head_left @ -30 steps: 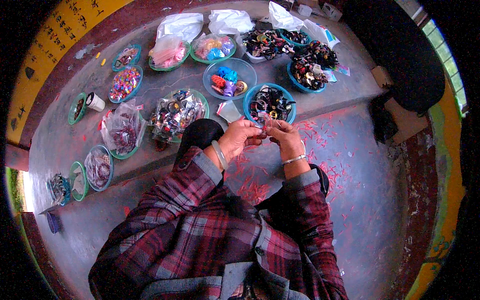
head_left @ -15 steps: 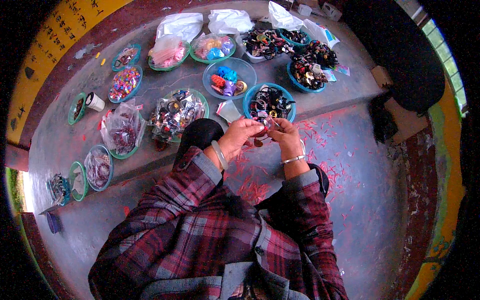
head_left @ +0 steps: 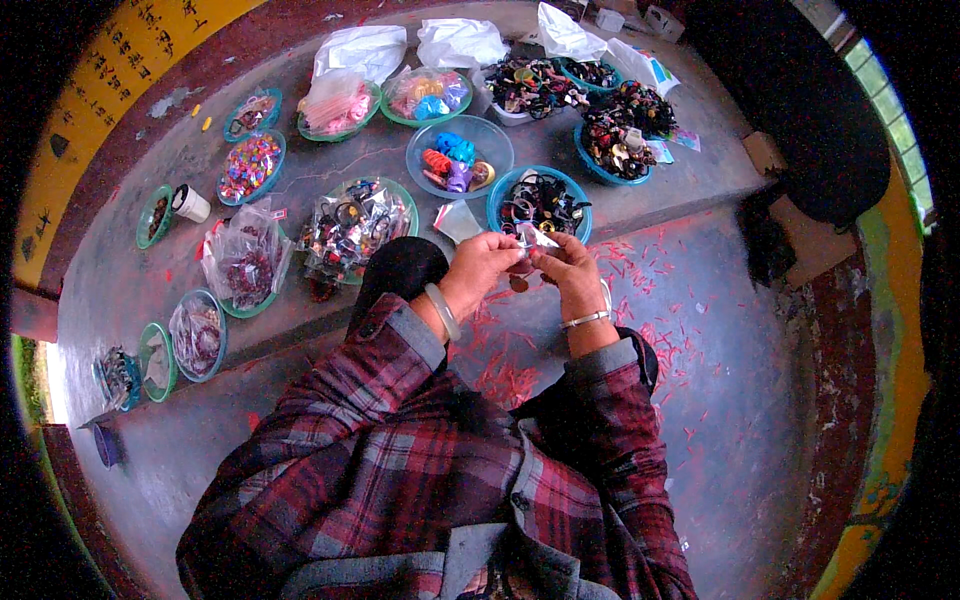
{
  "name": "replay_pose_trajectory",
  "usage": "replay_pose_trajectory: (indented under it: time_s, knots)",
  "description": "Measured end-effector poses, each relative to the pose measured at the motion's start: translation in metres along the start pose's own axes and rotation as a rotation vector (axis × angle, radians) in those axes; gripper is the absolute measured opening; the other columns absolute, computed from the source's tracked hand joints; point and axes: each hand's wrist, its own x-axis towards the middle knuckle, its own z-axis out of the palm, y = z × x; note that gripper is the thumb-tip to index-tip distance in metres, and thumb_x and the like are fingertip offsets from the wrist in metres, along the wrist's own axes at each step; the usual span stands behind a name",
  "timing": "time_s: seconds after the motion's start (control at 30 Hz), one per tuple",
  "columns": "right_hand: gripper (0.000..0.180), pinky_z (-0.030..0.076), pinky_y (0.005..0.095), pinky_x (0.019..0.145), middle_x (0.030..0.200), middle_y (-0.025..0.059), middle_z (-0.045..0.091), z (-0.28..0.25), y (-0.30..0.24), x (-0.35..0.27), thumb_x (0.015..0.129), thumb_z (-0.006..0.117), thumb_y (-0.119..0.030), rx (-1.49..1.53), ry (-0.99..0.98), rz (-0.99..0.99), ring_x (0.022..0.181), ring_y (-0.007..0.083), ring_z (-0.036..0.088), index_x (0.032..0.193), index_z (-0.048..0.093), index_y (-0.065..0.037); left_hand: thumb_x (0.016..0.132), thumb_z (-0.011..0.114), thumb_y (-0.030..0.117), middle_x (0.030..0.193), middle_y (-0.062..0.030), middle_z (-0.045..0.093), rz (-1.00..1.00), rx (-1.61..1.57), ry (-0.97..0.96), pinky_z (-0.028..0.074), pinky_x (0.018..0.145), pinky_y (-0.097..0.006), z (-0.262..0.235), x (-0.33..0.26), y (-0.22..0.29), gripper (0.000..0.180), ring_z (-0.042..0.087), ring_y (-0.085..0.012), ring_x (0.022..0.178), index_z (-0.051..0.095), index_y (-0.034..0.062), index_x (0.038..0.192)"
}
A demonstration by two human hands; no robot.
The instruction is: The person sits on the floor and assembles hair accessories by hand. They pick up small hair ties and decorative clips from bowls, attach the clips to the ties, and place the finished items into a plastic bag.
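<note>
By the near rim of the blue bowl point(head_left: 494, 208): left hand point(head_left: 478, 272) and right hand point(head_left: 575, 278), close together, pinched a whitish film point(head_left: 538, 238), newly risen into view, suggesting handling had advanced. Brown disc point(head_left: 518, 284) hung below.

Yellow wall point(head_left: 65, 185) | dark written characters point(head_left: 122, 45) | columns, upper left

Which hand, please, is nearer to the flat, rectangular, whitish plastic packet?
Left: the left hand sits just below the packet in the picture; the right hand is farther off, rightward.
</note>
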Motion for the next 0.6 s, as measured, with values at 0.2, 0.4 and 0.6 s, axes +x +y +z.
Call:
replay_pose_trajectory:
  time_s: [0.2,0.4,0.6]
  knots:
    - [0.040,0.041,0.0239,0.062,0.083,0.0039,0.059,0.002,-0.008,-0.006,0.070,0.064,-0.005,0.087,0.012,-0.008,0.071,0.0121,0.053,0.108,0.051,-0.002,0.086,0.048,0.009,0.085,-0.0097,0.060,0.046,0.197,-0.111,0.052,0.060,-0.029,0.013,-0.013,0.020,0.016,0.060,-0.0162,0.074,0.054,-0.0037,0.092]
    - [0.040,0.047,0.0271,0.063,0.082,0.0088,0.058,0.000,-0.005,-0.004,0.067,0.061,0.005,0.161,-0.004,-0.054,0.071,0.0176,0.058,0.105,0.049,0.001,0.085,0.051,0.012,0.085,-0.0084,0.061,0.122,0.154,-0.064,0.048,0.065,-0.024,0.008,-0.005,0.006,0.017,0.058,-0.0120,0.075,0.056,-0.0023,0.091]
    - [0.042,0.048,0.0244,0.060,0.081,0.0051,0.059,0.003,0.004,0.001,0.065,0.062,0.007,-0.131,-0.032,-0.178,0.070,0.0131,0.057,0.105,0.050,-0.002,0.080,0.061,0.019,0.080,-0.0020,0.062,0.390,0.336,0.051,0.044,0.064,-0.021,-0.007,0.013,-0.016,0.020,0.054,-0.0061,0.072,0.062,0.0011,0.088]
